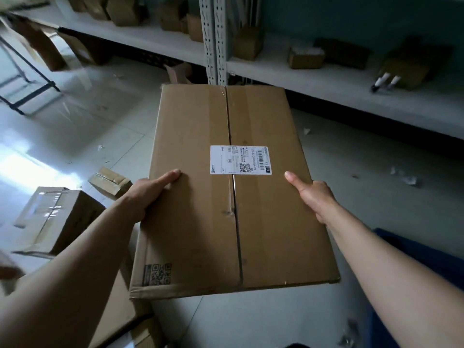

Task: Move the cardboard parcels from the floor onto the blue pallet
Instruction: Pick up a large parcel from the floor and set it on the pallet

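Boxes (59, 219) sit on the floor (82, 136) at your left. One is taped and close to you, and a small box (110, 182) lies just past it. A flat sheet of card (125, 305) lies on the floor under your left arm.

Your left hand (148, 194) grips the left side of the parcel (200, 222). The thumb lies flat on top and the other fingers go round the edge, out of sight. You hold the parcel up in the air, in the middle, over the floor. It is big, brown and flat, with a taped line down its top. A white label (240, 160) sticks across that line.

Your right hand (313, 197) grips the right side the same way, thumb on top and fingers hidden round the edge.

The blue pallet (439, 267) shows at the bottom right, partly under your right arm. The parcel is beside it, not on it.

A long white shelf (326, 81) runs along the back, with more brown boxes on it.
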Demonstrator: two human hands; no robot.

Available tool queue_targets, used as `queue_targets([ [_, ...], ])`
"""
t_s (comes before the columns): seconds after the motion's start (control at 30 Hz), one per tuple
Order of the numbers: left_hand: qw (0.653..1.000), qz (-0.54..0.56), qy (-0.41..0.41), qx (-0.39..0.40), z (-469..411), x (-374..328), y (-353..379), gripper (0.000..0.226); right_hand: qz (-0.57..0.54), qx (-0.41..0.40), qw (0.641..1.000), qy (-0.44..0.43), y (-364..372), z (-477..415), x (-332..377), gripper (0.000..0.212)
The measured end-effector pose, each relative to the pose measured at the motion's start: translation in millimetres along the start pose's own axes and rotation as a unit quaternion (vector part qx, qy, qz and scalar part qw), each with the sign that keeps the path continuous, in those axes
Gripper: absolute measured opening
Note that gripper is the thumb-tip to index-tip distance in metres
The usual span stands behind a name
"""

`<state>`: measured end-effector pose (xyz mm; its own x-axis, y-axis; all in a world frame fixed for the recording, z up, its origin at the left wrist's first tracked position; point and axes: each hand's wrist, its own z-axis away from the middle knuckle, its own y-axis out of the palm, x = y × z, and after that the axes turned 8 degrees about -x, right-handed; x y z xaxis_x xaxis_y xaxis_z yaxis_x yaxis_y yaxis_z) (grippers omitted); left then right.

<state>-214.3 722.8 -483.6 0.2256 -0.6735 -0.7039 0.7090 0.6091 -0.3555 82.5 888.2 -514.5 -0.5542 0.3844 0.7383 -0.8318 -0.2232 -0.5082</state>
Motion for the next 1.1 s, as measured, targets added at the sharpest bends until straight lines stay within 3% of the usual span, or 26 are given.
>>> queue_targets([
  [0.13,1.000,-0.002,0.010,0.006,56.5,-48.8,-18.5,0.069,-0.013,-0.010,1.000,0.006,-49.9,43.5,45.4,0.091],
  [0.23,0.999,-0.013,0.036,-0.004,97.7,-86.4,-33.7,0.053,-0.018,-0.017,1.000,0.009,-85.9,75.9,76.8,0.086],
  [0.37,0.999,-0.015,0.045,0.013,152.7,-133.1,-59.7,0.067,-0.028,-0.031,0.999,0.005,-130.7,123.4,118.4,0.092],
  [0.47,0.998,-0.020,0.064,0.018,194.0,-161.9,-80.1,0.054,-0.041,-0.044,0.998,0.002,-162.5,163.7,146.2,0.088],
  [0.6,0.996,-0.023,0.083,0.024,240.7,-191.7,-105.2,0.061,-0.066,-0.053,0.996,0.003,-193.0,212.3,170.8,0.089],
  [0.77,0.992,-0.042,0.103,0.053,279.6,-207.4,-121.1,0.048,-0.091,-0.074,0.993,0.018,-218.3,258.8,177.2,0.093],
  [0.87,0.990,-0.049,0.113,0.072,294.7,-218.3,-121.5,0.063,-0.103,-0.088,0.991,0.023,-232.7,280.6,174.2,0.098],
  [1.0,0.983,-0.076,0.127,0.106,311.3,-229.6,-110.4,0.089,-0.136,-0.122,0.982,0.037,-252.9,297.2,163.0,0.081],
  [1.1,0.978,-0.094,0.137,0.123,320.7,-235.1,-91.3,0.080,-0.148,-0.138,0.978,0.045,-273.6,306.8,153.6,0.080],
])
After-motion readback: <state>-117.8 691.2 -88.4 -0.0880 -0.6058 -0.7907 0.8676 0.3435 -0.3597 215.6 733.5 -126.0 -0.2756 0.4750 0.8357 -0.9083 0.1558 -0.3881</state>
